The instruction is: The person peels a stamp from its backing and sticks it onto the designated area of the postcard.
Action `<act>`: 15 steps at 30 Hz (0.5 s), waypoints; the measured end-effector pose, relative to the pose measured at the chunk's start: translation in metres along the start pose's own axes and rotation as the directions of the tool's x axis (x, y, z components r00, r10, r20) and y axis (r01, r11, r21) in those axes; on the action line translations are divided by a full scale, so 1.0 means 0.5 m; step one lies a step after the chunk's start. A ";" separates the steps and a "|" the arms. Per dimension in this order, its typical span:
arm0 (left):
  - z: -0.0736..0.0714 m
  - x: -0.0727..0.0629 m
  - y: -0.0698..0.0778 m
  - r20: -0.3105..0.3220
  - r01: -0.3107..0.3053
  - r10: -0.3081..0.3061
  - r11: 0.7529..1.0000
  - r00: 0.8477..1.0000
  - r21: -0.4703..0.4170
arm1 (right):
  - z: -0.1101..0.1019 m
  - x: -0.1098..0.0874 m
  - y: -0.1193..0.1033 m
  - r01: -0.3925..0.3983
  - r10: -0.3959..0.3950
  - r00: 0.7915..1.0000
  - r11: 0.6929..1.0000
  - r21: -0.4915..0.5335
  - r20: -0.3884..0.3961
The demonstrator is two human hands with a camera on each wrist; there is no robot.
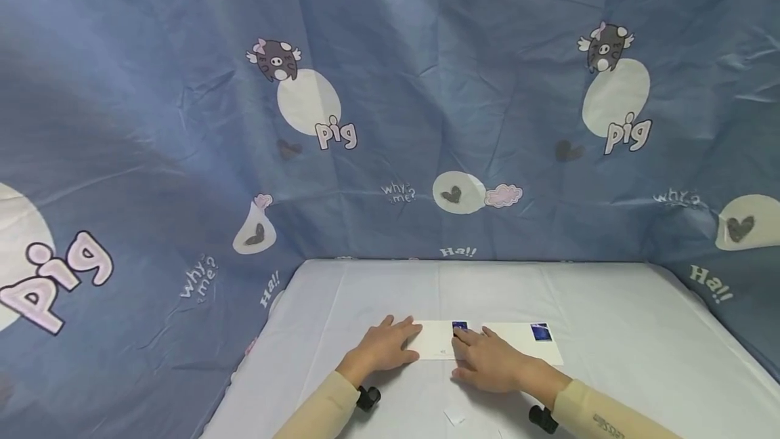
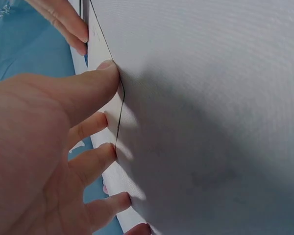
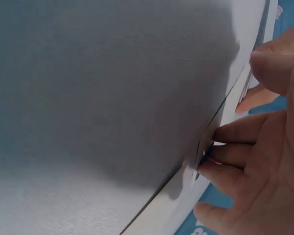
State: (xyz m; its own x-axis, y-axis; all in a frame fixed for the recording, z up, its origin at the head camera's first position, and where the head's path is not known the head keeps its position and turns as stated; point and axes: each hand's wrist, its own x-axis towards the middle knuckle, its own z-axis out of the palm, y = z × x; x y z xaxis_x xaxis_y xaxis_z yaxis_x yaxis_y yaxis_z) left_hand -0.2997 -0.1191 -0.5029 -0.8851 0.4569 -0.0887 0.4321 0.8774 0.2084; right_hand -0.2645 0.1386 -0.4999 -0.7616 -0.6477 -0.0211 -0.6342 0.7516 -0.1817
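Two white envelopes lie side by side in the head view. The left envelope has a dark blue stamp at its upper right corner. A similar blue stamp marks the right envelope. My left hand rests at the left end of the left envelope, thumb at its near edge and fingers spread; the left wrist view shows this thumb close up. With its fingertips my right hand presses at the left envelope's stamp, partly covering it and the left end of the right envelope.
A white cloth covers the table. Near its front lies a small white paper scrap. Behind and at both sides hangs a blue printed curtain. A dark wrist device sits under the left wrist.
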 end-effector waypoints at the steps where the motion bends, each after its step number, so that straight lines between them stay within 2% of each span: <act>1: 0.001 0.001 -0.001 -0.001 0.002 -0.002 1.000 1.000 -0.002 | 0.002 -0.002 0.000 0.000 0.000 1.000 1.000 -0.001 0.006; 10: -0.004 0.006 0.003 -0.001 0.000 0.000 1.000 1.000 -0.020 | 0.011 -0.007 -0.009 0.003 -0.002 1.000 0.998 -0.058 0.017; 15: 0.002 0.012 -0.005 -0.008 -0.001 0.001 1.000 1.000 -0.021 | 0.013 -0.006 -0.010 0.009 -0.008 1.000 0.995 -0.099 0.007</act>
State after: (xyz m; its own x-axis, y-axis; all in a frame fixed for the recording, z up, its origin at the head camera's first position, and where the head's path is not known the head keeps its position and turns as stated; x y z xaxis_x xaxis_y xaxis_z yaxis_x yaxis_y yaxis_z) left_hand -0.3059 -0.1182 -0.5047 -0.8859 0.4568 -0.0805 0.4296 0.8736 0.2287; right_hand -0.2580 0.1361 -0.5053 -0.7554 -0.6547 -0.0260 -0.6510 0.7544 -0.0841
